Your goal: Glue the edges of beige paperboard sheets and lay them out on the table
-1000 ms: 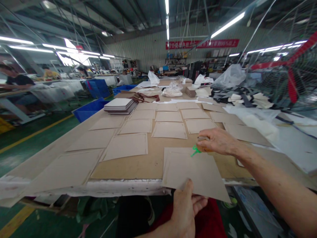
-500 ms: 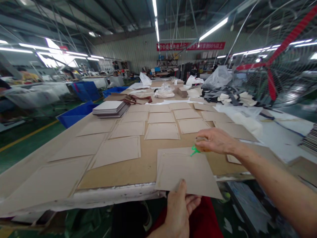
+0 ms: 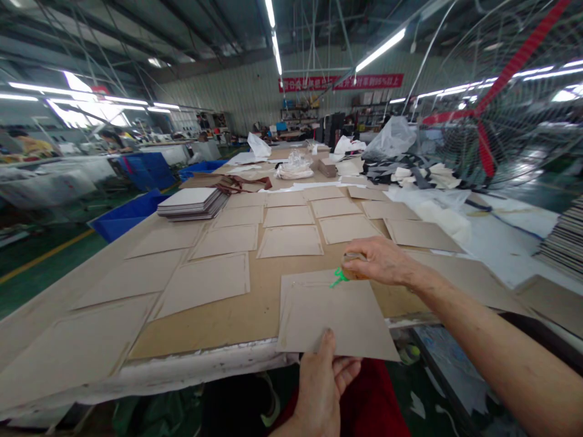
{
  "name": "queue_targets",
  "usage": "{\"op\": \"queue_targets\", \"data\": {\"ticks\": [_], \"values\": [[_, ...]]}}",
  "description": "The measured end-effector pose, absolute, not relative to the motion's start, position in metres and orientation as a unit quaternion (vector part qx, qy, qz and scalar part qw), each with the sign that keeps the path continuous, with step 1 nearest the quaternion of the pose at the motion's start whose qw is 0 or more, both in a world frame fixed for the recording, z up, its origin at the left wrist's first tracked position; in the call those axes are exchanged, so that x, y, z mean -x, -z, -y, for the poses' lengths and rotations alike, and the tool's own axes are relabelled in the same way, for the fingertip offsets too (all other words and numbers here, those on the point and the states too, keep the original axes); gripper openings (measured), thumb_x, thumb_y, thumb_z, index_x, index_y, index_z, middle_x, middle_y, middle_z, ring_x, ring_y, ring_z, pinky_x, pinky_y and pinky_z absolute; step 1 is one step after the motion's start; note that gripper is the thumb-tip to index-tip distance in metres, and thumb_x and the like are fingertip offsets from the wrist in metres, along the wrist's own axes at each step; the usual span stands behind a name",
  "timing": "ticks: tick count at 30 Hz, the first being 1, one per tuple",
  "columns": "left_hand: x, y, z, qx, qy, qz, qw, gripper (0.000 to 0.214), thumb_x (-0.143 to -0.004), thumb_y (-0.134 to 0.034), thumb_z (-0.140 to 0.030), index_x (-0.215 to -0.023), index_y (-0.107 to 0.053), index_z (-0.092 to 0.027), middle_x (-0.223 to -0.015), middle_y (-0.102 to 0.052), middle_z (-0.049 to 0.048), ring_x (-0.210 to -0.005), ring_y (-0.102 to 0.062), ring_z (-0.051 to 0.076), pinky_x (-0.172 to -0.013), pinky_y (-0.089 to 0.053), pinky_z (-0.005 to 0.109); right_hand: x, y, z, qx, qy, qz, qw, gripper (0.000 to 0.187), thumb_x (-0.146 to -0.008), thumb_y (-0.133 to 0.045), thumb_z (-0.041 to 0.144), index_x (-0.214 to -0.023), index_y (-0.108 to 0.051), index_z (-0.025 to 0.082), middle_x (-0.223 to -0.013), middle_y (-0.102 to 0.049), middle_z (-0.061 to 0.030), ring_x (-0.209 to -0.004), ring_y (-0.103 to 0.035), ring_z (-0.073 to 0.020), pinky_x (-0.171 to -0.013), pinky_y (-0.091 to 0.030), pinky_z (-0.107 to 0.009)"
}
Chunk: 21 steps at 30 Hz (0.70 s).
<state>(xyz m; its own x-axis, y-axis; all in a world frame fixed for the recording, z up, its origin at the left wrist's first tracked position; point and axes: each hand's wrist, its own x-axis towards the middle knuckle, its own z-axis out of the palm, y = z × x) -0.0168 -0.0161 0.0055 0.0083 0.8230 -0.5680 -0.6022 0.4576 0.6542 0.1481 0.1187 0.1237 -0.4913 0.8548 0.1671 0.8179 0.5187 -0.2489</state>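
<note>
Left hand (image 3: 323, 388) pinches the near edge of the cardboard sheet (image 3: 332, 321), thumb on top, and the sheet overhangs the front edge of the desk (image 3: 218, 315). Right hand (image 3: 378, 261) has its grip closed round a green-tipped applicator (image 3: 339, 278), tip at the sheet's far edge. Tracing that border looks to be the step in hand. The next stroke calls for a firm pinch and a steady tip. Rows of sheets (image 3: 204, 282) lie beyond.

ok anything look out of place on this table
Only the grey-brown cardboard sheet nearest you: it overhangs the table's near edge, pinched by the left hand, right hand holding a green-tipped tool to it; other sheets lie flat in rows.
</note>
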Motion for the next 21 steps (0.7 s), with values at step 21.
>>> {"op": "queue_targets", "data": {"ticks": [21], "values": [[0.019,-0.006,0.016,-0.109,-0.498,-0.496,0.703,0.031,-0.092,-0.06,-0.03,-0.113,-0.058,-0.007,-0.096,-0.074,0.0171,-0.073,-0.071,0.02,-0.067,-0.06,0.029,-0.212,-0.126,-0.096,0.546,-0.081,0.827,0.109,0.028,-0.087,-0.049,0.043,-0.076,-0.064,0.022,-0.073,-0.064,-0.0012,-0.068,-0.057,-0.0194,-0.061,-0.034,-0.029]]}}
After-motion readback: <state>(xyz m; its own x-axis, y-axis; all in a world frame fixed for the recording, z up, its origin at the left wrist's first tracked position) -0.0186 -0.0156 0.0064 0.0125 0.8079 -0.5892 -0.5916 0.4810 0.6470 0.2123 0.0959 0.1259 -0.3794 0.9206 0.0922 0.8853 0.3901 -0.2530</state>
